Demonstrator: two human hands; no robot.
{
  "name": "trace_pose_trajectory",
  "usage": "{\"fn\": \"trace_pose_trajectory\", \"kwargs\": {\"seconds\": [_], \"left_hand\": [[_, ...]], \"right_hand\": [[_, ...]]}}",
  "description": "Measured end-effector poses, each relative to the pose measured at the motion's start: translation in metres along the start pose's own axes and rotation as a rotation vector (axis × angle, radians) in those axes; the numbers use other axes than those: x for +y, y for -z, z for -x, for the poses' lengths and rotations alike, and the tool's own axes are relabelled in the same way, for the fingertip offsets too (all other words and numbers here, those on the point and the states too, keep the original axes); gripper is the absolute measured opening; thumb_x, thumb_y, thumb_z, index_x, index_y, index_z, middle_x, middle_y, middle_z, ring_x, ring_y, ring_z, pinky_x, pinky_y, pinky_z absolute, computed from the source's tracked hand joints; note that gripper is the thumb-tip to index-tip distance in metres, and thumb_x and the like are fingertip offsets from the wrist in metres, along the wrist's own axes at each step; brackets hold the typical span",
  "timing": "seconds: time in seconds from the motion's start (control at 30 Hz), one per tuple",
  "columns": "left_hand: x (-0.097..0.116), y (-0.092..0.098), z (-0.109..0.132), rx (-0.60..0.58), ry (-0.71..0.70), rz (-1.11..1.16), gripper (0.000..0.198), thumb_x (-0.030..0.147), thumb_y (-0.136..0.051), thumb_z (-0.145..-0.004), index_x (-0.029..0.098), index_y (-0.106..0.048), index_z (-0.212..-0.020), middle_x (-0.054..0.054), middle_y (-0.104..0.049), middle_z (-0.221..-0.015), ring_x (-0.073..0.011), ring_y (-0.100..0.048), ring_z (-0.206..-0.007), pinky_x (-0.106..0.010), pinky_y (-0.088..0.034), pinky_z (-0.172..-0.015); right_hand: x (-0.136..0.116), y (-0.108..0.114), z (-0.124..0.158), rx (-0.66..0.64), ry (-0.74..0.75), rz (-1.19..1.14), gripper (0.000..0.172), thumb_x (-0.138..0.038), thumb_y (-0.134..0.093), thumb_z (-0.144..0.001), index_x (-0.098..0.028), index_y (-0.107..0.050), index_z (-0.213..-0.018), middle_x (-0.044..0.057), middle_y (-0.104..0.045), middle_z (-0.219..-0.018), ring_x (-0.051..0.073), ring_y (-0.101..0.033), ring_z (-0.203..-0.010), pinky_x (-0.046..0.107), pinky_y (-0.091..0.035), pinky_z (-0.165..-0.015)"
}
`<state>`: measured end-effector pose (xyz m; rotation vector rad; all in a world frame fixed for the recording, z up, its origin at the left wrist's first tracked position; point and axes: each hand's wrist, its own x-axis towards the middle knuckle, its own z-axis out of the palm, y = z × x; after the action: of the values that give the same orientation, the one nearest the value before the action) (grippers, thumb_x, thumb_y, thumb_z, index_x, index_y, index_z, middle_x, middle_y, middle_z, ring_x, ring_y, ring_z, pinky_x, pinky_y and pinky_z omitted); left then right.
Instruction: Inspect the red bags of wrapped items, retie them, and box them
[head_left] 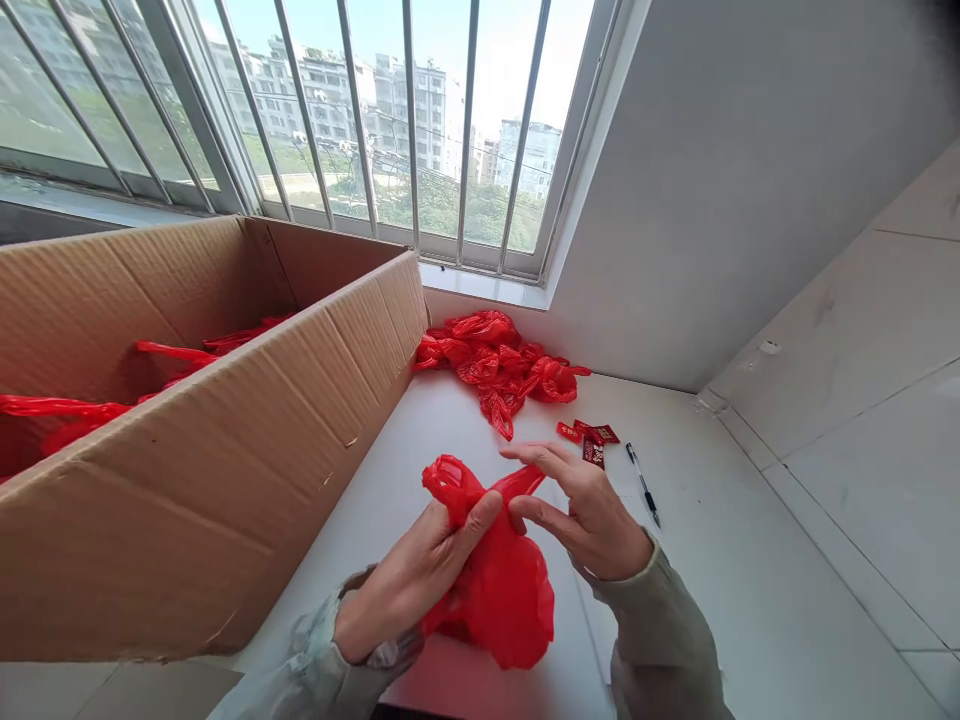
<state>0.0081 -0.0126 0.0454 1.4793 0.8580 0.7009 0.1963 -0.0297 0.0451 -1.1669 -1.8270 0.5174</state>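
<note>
A red plastic bag (504, 590) with its handles twisted at the top sits between my hands over the white table (697, 560). My left hand (409, 580) wraps around the bag's neck from the left, thumb pressed on the knot. My right hand (585, 510) pinches one handle end with thumb and a finger, the other fingers spread. A pile of more red bags (499, 362) lies at the table's far end by the wall.
A large open cardboard box (202, 470) with red bags inside fills the left side. Small red packets (592, 440) and a pen (643, 484) lie just beyond my right hand. A barred window (390, 130) is behind; tiled floor (862, 420) on the right.
</note>
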Motion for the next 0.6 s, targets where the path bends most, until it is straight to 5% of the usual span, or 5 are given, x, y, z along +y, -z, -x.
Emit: {"fn": "trace_pose_trajectory", "kwargs": {"seconds": [0.1,0.17,0.27,0.4,0.6], "left_hand": [[0.001,-0.002,0.0,-0.118,0.106,0.008,0.044,0.058,-0.046,-0.086,0.017,-0.062,-0.083,0.0,-0.056,-0.064,-0.0109,-0.046,-0.047,-0.022,-0.041,-0.046],[-0.004,-0.003,0.0,-0.133,0.223,0.036,0.052,0.065,-0.043,-0.086,0.016,-0.062,-0.091,0.001,-0.056,-0.06,-0.0104,-0.046,-0.042,-0.022,-0.038,-0.042],[-0.013,-0.006,-0.004,-0.196,0.351,0.204,0.06,0.071,-0.04,-0.085,0.016,-0.058,-0.099,0.001,-0.055,-0.057,-0.0125,-0.049,-0.041,-0.022,-0.038,-0.038],[-0.011,0.0,-0.007,-0.333,0.203,0.501,0.04,0.055,-0.059,-0.085,0.017,-0.057,-0.095,-0.002,-0.059,-0.079,-0.0137,-0.057,-0.07,-0.023,-0.046,-0.063],[-0.004,0.018,-0.008,-0.537,0.035,0.318,0.02,0.025,-0.071,-0.077,0.018,-0.055,-0.087,0.0,-0.054,-0.082,-0.0117,-0.048,-0.07,-0.021,-0.038,-0.063]], "right_hand": [[0.008,0.002,0.011,-0.011,-0.204,-0.182,0.02,-0.034,-0.058,-0.088,-0.018,-0.068,-0.084,0.001,-0.063,-0.065,0.011,-0.054,-0.052,0.024,-0.046,-0.049],[-0.001,0.002,0.017,0.107,-0.238,-0.23,0.016,-0.032,-0.062,-0.086,-0.019,-0.067,-0.079,-0.001,-0.061,-0.063,0.009,-0.05,-0.049,0.022,-0.044,-0.047],[-0.025,-0.005,0.026,0.177,-0.071,-0.175,0.005,-0.025,-0.065,-0.084,-0.02,-0.067,-0.083,0.0,-0.064,-0.072,0.01,-0.056,-0.061,0.023,-0.049,-0.058],[-0.043,-0.025,0.038,0.043,0.234,0.03,0.012,-0.019,-0.056,-0.087,-0.019,-0.066,-0.081,0.003,-0.064,-0.073,0.015,-0.056,-0.072,0.029,-0.049,-0.068],[-0.026,-0.023,0.056,-0.065,0.258,0.064,0.007,-0.025,-0.061,-0.085,-0.019,-0.066,-0.084,0.004,-0.064,-0.078,0.017,-0.055,-0.08,0.03,-0.049,-0.075]]}}
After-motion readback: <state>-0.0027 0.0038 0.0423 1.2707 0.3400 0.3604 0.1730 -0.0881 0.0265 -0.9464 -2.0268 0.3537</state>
